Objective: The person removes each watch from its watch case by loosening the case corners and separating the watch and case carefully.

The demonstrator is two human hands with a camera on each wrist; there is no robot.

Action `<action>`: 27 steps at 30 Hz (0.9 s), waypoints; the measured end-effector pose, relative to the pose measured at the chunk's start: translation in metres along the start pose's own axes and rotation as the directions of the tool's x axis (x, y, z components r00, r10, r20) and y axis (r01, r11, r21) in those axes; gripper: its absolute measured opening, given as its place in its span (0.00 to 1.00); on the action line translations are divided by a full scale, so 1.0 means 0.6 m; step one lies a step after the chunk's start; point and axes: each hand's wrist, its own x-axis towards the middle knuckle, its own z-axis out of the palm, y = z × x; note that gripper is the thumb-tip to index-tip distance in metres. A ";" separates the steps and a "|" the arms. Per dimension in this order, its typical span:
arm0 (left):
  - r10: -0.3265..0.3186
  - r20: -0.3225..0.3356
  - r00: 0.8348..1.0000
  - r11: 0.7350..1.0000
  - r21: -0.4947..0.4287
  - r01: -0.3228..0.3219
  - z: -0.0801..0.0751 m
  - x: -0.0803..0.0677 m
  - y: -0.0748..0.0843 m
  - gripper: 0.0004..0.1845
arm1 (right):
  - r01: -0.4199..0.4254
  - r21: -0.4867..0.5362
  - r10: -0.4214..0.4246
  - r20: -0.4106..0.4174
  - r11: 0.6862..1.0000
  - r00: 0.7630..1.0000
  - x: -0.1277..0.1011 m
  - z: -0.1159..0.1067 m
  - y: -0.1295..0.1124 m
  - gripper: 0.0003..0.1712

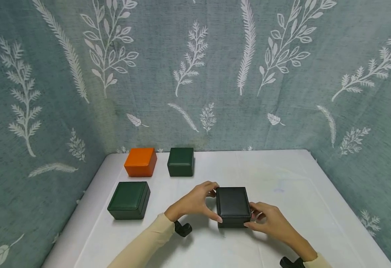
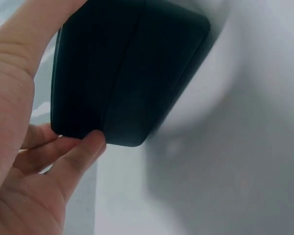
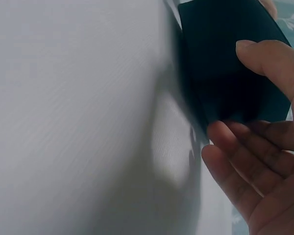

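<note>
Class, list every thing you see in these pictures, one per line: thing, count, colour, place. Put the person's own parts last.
Square leatherette box with black lid: one, black, front centre of table, between both hands.
Square dark green leatherette boxes: two, one front left, one at the back.
Square orange leatherette box: one, back left.
White cloth-covered table: one.
Grey-green leaf-print curtain: behind and beside table.
Black wrist mounts: two, at wrists.
Left hand: grips the black box's left side.
Right hand: grips its right side.
</note>
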 end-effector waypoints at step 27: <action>0.008 0.013 1.000 0.996 0.087 -0.010 0.038 0.018 0.023 0.58 | -0.041 0.007 0.041 -0.038 0.999 0.998 -0.047 -0.015 0.018 0.42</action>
